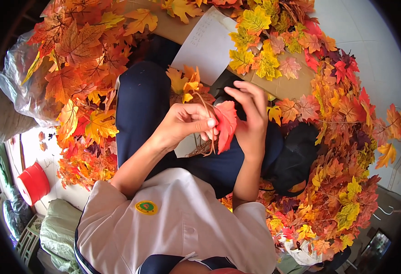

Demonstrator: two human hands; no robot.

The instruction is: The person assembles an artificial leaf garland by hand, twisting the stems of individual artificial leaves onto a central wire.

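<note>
My left hand [189, 122] pinches a thin brown stem [208, 104] between thumb and fingers, in front of my lap. The stem curves above and below the grip. A red artificial leaf [226, 125] stands between my two hands, seen partly edge-on. My right hand [253, 116] is close by on the leaf's right side, its fingers raised and apart. The leaf covers part of that thumb, so whether the thumb touches it is hard to see. Just beyond the left hand, orange and yellow leaves [189, 82] lie between my knees.
Heaps of artificial autumn leaves lie on the left [79, 68] and right [337, 169]. A white sheet [203, 48] rests on cardboard [294, 80] ahead. At the left are clear plastic bags [27, 86] and a red spool [33, 183]. A black shoe [296, 157] is beside my right knee.
</note>
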